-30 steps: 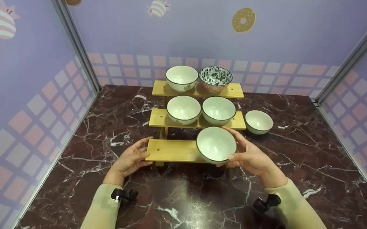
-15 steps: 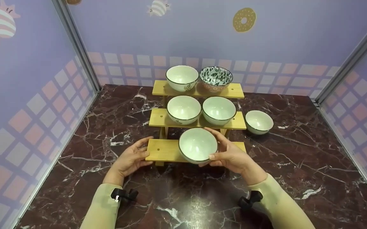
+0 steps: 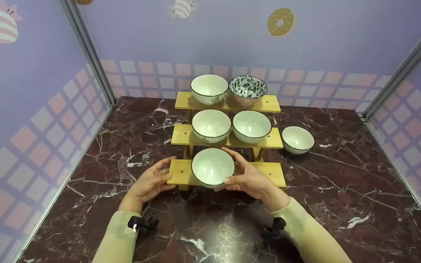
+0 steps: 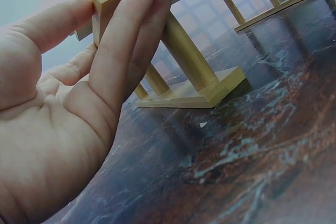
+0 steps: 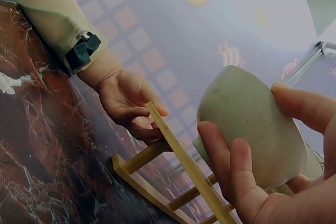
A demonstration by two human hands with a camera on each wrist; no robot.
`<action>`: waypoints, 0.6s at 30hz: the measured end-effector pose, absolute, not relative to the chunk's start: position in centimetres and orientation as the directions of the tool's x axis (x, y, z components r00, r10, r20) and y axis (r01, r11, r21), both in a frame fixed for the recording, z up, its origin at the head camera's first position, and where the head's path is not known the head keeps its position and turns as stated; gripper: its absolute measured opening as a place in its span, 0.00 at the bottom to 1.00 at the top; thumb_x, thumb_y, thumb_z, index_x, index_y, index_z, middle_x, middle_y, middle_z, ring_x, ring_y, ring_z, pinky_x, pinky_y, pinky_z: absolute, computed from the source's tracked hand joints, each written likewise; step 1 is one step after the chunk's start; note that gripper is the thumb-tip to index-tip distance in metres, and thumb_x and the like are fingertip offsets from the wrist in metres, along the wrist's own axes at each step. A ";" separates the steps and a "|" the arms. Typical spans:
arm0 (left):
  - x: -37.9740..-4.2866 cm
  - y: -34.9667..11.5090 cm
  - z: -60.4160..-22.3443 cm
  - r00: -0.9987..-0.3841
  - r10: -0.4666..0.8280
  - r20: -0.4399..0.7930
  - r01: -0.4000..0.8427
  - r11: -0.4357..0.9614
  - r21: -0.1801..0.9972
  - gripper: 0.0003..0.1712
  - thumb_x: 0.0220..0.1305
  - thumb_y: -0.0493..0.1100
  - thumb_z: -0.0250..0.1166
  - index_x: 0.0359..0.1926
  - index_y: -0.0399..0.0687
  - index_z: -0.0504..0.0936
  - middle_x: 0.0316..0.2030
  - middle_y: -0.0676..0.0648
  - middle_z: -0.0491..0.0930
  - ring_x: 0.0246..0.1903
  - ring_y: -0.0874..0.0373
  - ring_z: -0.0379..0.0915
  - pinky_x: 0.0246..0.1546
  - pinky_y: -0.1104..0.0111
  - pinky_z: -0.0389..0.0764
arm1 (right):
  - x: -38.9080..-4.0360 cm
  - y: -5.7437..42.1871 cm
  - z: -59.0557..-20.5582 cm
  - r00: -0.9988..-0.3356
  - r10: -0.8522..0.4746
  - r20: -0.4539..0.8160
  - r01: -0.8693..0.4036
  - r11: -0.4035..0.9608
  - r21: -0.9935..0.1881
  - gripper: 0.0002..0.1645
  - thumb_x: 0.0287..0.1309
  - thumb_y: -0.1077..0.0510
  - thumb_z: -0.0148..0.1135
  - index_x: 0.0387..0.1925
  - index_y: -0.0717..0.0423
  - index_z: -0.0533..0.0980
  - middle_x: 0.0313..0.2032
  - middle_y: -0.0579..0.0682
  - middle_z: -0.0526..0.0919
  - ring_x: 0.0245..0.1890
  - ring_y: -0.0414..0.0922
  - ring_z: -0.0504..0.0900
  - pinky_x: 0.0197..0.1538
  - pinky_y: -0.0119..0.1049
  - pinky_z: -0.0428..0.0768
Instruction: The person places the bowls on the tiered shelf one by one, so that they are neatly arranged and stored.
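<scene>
My right hand [image 3: 252,181] grips a pale green bowl [image 3: 213,167] with a dark rim, thumb at the near rim and fingers round its side. The bowl is close over the lowest board of a three-step wooden stand [image 3: 180,171], left of the board's middle. In the right wrist view the bowl's plain outside [image 5: 252,124] shows tilted above the board. My left hand [image 3: 152,182] holds the left end of that board, with the thumb at its edge and fingers beneath, as the left wrist view shows [image 4: 134,30].
Two bowls stand on the middle step, a white one [image 3: 211,126] and a pale green one [image 3: 252,126]. On the top step are a white bowl [image 3: 209,89] and a leaf-patterned bowl [image 3: 248,89]. A smaller bowl [image 3: 298,140] sits on the marble table [image 3: 341,175] at right.
My right hand has carried the pale green bowl leftward along the lowest board, from its right end to left of its middle. The left hand has stayed on the board's end.
</scene>
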State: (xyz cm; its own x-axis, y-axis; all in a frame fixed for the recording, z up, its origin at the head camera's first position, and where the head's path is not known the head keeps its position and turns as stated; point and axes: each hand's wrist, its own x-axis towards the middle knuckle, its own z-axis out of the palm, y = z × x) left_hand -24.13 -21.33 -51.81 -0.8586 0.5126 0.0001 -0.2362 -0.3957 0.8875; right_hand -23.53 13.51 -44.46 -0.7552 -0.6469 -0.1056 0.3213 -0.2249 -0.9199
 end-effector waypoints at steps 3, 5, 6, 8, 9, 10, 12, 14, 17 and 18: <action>-24.1 -21.3 -51.8 -0.860 0.510 -0.003 -0.235 -0.391 0.890 0.40 0.75 0.29 0.54 0.81 0.43 0.48 0.57 0.47 0.80 0.45 0.54 0.87 0.44 0.67 0.91 | -23.7 13.2 -44.6 -0.765 -0.634 -0.112 0.317 -0.221 -0.922 0.62 0.56 0.76 0.64 0.82 0.40 0.46 0.77 0.63 0.49 0.40 0.58 0.90 0.44 0.39 0.91; -24.2 -21.3 -51.8 -0.861 0.509 -0.002 -0.232 -0.388 0.892 0.40 0.75 0.29 0.54 0.81 0.43 0.48 0.58 0.47 0.80 0.45 0.55 0.87 0.44 0.67 0.91 | -23.8 13.1 -44.6 -0.773 -0.623 -0.116 0.310 -0.213 -0.927 0.62 0.55 0.76 0.64 0.82 0.41 0.46 0.77 0.63 0.50 0.40 0.57 0.90 0.43 0.38 0.91; -24.2 -21.3 -51.8 -0.861 0.509 0.000 -0.230 -0.388 0.893 0.40 0.76 0.29 0.54 0.81 0.43 0.48 0.58 0.47 0.80 0.45 0.55 0.87 0.44 0.67 0.90 | -23.9 13.1 -44.6 -0.776 -0.620 -0.117 0.307 -0.209 -0.929 0.62 0.55 0.76 0.64 0.82 0.41 0.46 0.77 0.63 0.51 0.40 0.57 0.90 0.42 0.38 0.91; -24.2 -21.3 -51.8 -0.860 0.510 0.004 -0.227 -0.389 0.893 0.40 0.76 0.29 0.54 0.81 0.43 0.48 0.57 0.46 0.80 0.45 0.55 0.87 0.45 0.67 0.90 | -23.9 13.1 -44.7 -0.781 -0.613 -0.121 0.299 -0.196 -0.934 0.61 0.55 0.75 0.64 0.82 0.41 0.47 0.77 0.63 0.52 0.40 0.56 0.90 0.40 0.36 0.90; -24.2 -21.3 -51.7 -0.860 0.511 0.005 -0.227 -0.390 0.892 0.40 0.75 0.29 0.54 0.81 0.43 0.48 0.57 0.46 0.80 0.45 0.55 0.87 0.45 0.67 0.90 | -24.0 13.1 -44.7 -0.783 -0.610 -0.123 0.295 -0.190 -0.936 0.61 0.55 0.75 0.64 0.82 0.41 0.47 0.77 0.63 0.52 0.40 0.56 0.90 0.40 0.36 0.90; -24.2 -21.3 -51.7 -0.859 0.511 0.006 -0.228 -0.392 0.891 0.40 0.75 0.28 0.54 0.81 0.42 0.48 0.57 0.46 0.80 0.44 0.55 0.87 0.45 0.67 0.90 | -24.0 13.1 -44.7 -0.785 -0.607 -0.126 0.291 -0.181 -0.940 0.61 0.55 0.75 0.64 0.82 0.41 0.47 0.77 0.63 0.52 0.40 0.56 0.90 0.39 0.35 0.90; -24.2 -21.3 -51.7 -0.859 0.512 0.005 -0.231 -0.396 0.889 0.40 0.75 0.28 0.54 0.81 0.43 0.48 0.57 0.46 0.79 0.44 0.55 0.86 0.45 0.67 0.90 | -24.0 13.2 -44.6 -0.788 -0.602 -0.131 0.286 -0.168 -0.943 0.61 0.55 0.74 0.65 0.82 0.41 0.47 0.77 0.63 0.52 0.41 0.57 0.90 0.38 0.34 0.89; -24.2 -21.3 -51.7 -0.858 0.513 0.003 -0.236 -0.399 0.886 0.40 0.75 0.28 0.53 0.81 0.43 0.47 0.57 0.46 0.79 0.44 0.54 0.87 0.45 0.67 0.90 | -24.0 13.2 -44.5 -0.789 -0.597 -0.144 0.290 -0.155 -0.944 0.61 0.55 0.74 0.65 0.82 0.41 0.47 0.77 0.64 0.52 0.41 0.56 0.90 0.37 0.33 0.89; -24.2 -21.3 -51.8 -0.858 0.514 -0.001 -0.242 -0.400 0.884 0.40 0.75 0.28 0.53 0.81 0.43 0.46 0.57 0.46 0.79 0.44 0.54 0.87 0.44 0.67 0.91 | -24.0 13.2 -44.4 -0.788 -0.594 -0.162 0.303 -0.144 -0.942 0.61 0.56 0.74 0.65 0.82 0.41 0.46 0.77 0.64 0.50 0.41 0.56 0.90 0.37 0.32 0.88; -24.2 -21.3 -51.8 -0.857 0.515 -0.002 -0.242 -0.400 0.884 0.41 0.75 0.28 0.53 0.81 0.43 0.46 0.57 0.46 0.79 0.44 0.55 0.87 0.44 0.67 0.91 | -24.0 13.2 -44.4 -0.786 -0.595 -0.167 0.308 -0.143 -0.941 0.61 0.56 0.74 0.64 0.82 0.41 0.46 0.77 0.64 0.50 0.41 0.55 0.90 0.37 0.32 0.88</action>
State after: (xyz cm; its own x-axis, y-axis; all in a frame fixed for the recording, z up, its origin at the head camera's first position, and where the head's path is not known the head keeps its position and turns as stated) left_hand -24.18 -21.28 -51.77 -0.8569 0.5154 -0.0020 -0.2425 -0.3998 0.8840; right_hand -24.02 13.23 -44.39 -0.7861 -0.5951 -0.1674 0.3083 -0.1425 -0.9406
